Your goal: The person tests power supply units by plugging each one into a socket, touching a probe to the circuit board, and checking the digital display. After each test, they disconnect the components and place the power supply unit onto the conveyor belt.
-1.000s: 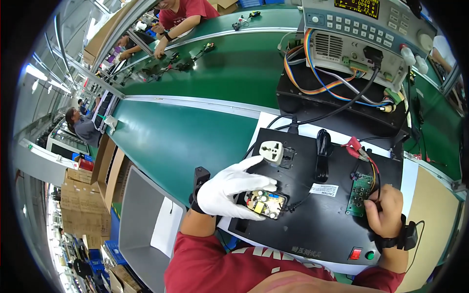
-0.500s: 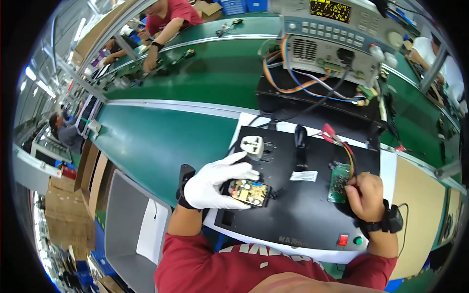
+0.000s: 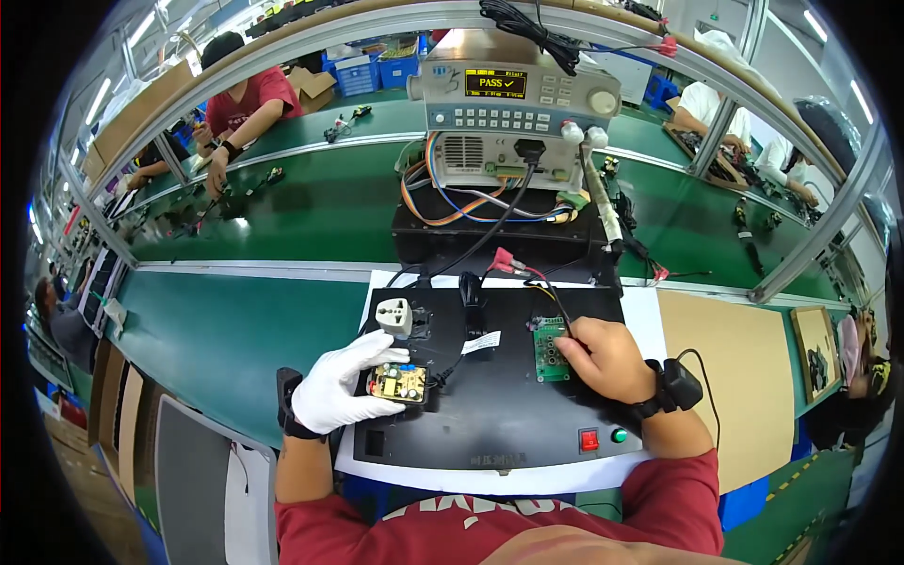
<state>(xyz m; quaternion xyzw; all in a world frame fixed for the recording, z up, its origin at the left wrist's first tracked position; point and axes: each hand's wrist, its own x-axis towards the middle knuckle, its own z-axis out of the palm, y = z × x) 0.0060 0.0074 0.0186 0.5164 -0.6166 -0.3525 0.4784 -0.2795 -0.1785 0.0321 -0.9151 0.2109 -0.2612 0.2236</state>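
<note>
My left hand (image 3: 339, 388), in a white glove, holds an open power adapter (image 3: 400, 383) between thumb and fingers. Its yellowish circuit board faces up in a black case, and a black cord leaves its right side. To the right, my bare right hand (image 3: 614, 360) has its fingers curled and its thumb against the right edge of a small green circuit board (image 3: 549, 363) with round buttons. Wires run up from there to red clips (image 3: 506, 261). Both hands are over a black box (image 3: 452, 438). A white socket (image 3: 394, 318) sits beyond my left fingers.
A red switch (image 3: 589, 440) and green button (image 3: 619, 435) sit at the box's front right. Behind stands a bench tester (image 3: 518, 118) with a lit display (image 3: 495, 83) and looped cables. Metal frame bars cross the bench. Cardboard (image 3: 725, 377) lies right; people work beyond.
My view has lifted and turned, so the whole scene sits further left. The tester's display has gone from several lines of readings to one word with a tick. Both hands keep their holds.
</note>
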